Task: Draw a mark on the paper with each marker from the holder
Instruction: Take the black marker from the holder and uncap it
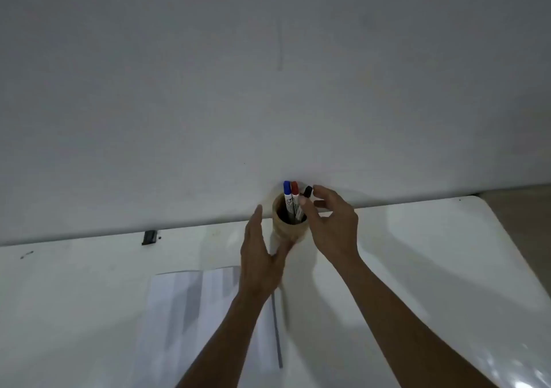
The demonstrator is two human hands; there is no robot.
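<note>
A tan round holder stands at the far edge of the white table, against the wall. Three markers stand in it: one with a blue cap, one with a red cap, one with a black cap leaning right. My right hand pinches the black-capped marker just below its cap, thumb in front. My left hand rests against the holder's left side, thumb curled under its front. A white sheet of paper lies on the table in front, partly under my left forearm.
The white table ends at a rounded corner on the far right. A small black clip sits at the table's back edge on the left. A plain grey wall rises right behind the holder.
</note>
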